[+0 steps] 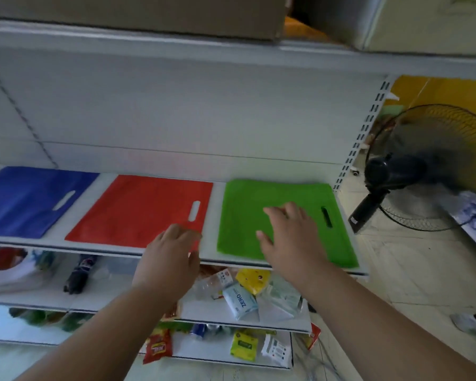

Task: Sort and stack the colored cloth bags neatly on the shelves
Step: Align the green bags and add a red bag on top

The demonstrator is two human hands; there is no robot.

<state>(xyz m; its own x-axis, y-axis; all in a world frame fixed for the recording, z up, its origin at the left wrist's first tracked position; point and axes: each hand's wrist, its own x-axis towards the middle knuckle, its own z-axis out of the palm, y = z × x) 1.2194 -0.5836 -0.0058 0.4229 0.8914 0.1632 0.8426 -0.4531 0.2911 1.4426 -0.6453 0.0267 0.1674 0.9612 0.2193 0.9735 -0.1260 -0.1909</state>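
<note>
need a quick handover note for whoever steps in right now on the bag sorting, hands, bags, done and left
Left hand: open, holding nothing, over the front right corner of the red bag.
Right hand: open, fingers spread, palm down on the green bag.
Bags: blue bag, red and green lie flat, side by side, left to right on the white shelf, one colour per spot, none overlapping.
Done: colours look sorted.
Left: probably only squaring up the green and red. No loose bags show.

left hand (pixel 171 259): forearm extended, fingers loosely curled | right hand (pixel 291 237): palm down, fingers spread flat
</note>
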